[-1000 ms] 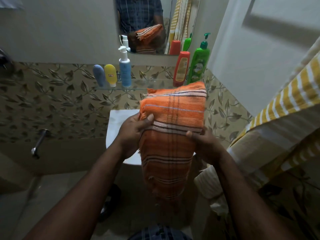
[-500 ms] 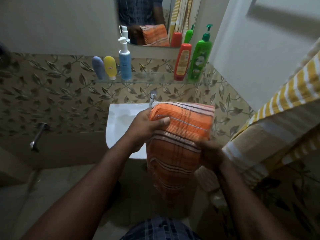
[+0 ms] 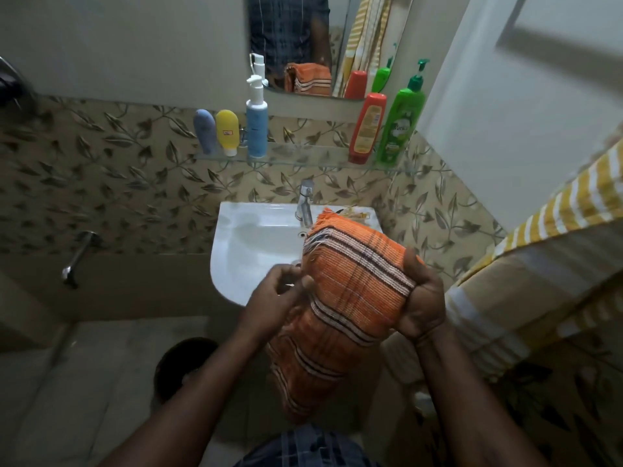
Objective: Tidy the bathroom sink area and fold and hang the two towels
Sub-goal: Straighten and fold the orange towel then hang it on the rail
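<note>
Over the near right edge of the white sink (image 3: 249,244), a folded orange towel (image 3: 350,298) is hanging between two hands, its lower end drooping toward the floor. The right hand (image 3: 421,305) is gripping its right side, thumb on top, while the left hand (image 3: 269,305) is pinching its left edge with curled fingers. Farther back, bottles (image 3: 257,129) are standing on a glass shelf (image 3: 303,153), and a yellow striped towel (image 3: 556,224) is hanging at the right.

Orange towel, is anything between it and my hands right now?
Nothing visible. The right hand grips the orange towel at its folded top, and the left hand pinches its left edge. Both touch it directly, in front of the sink.
</note>
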